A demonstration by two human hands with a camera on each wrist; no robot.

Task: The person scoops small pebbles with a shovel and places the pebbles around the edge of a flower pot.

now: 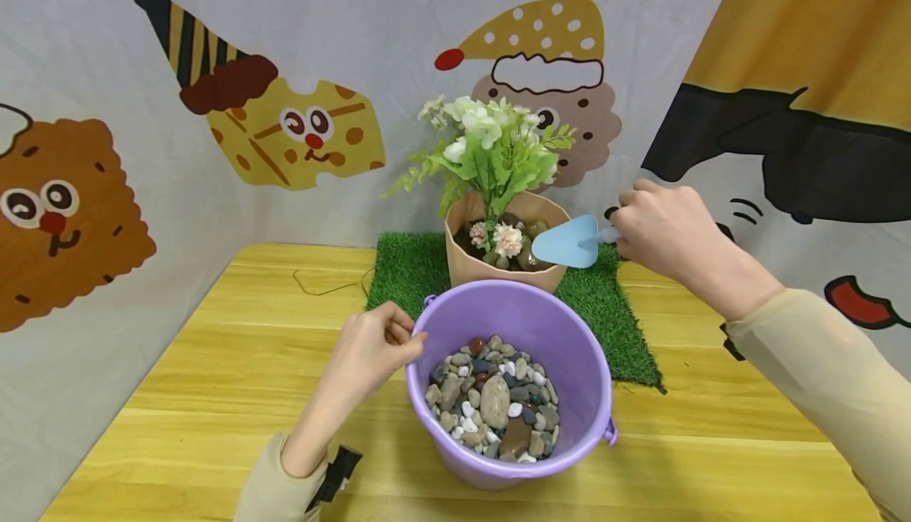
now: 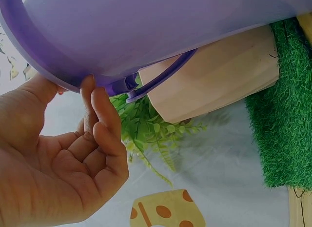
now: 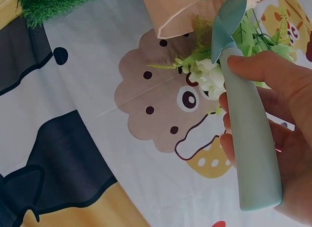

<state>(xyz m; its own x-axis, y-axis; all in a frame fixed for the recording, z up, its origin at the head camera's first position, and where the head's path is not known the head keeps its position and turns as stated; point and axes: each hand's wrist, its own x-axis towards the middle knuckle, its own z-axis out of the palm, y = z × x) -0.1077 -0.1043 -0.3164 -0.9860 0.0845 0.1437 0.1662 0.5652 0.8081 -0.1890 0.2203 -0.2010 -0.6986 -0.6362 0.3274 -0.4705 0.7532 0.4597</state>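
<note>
My right hand [image 1: 665, 225] grips the pale handle [image 3: 251, 139] of a light-blue toy trowel [image 1: 569, 243]. The trowel's blade tilts down over the right rim of a peach flower pot [image 1: 466, 269], its tip above the stones inside. White flowers [image 1: 487, 122] with green leaves rise from the pot, and pink blossoms [image 1: 508, 240] sit low in it. My left hand [image 1: 373, 348] pinches the left rim of a purple bucket [image 1: 580, 372], thumb and fingertips at the edge in the left wrist view. Many grey, white and brown pebbles [image 1: 494, 399] cover the bucket's bottom.
The pot stands on a green turf mat [image 1: 629, 348] on a yellow wooden table [image 1: 235, 395]. A thin dark wire [image 1: 323, 291] lies left of the mat. Behind hangs a white cloth [image 1: 398, 47] printed with cartoon food.
</note>
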